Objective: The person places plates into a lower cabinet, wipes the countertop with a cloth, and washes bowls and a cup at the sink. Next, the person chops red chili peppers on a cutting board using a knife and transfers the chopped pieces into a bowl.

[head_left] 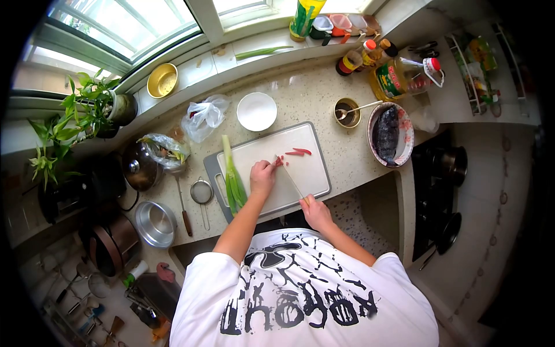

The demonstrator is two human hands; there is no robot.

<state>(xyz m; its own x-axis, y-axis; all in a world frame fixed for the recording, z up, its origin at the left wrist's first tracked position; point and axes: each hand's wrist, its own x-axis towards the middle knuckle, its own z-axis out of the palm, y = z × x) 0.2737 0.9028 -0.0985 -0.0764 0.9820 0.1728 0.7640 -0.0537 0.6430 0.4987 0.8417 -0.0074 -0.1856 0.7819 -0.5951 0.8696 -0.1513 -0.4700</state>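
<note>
My right hand [316, 211] is closed round the handle of a knife [295, 184], whose blade points up and left over the white cutting board [306, 173]. My left hand [263, 176] rests on the board near the blade's tip, fingers bent together; what they press is too small to make out. Small red pieces [280, 161] lie just beside its fingertips. Longer red strips [298, 152] lie farther right on the board. A green onion stalk [232, 176] lies along the board's left side, left of my left hand.
Beyond the board stands a white bowl [256, 112]. A fish [386, 136] lies in a patterned bowl [407, 151] at right, near a metal cup [337, 105] with a spoon. A strainer [202, 191] and metal pot [155, 224] are at left; bottles [389, 80] stand behind.
</note>
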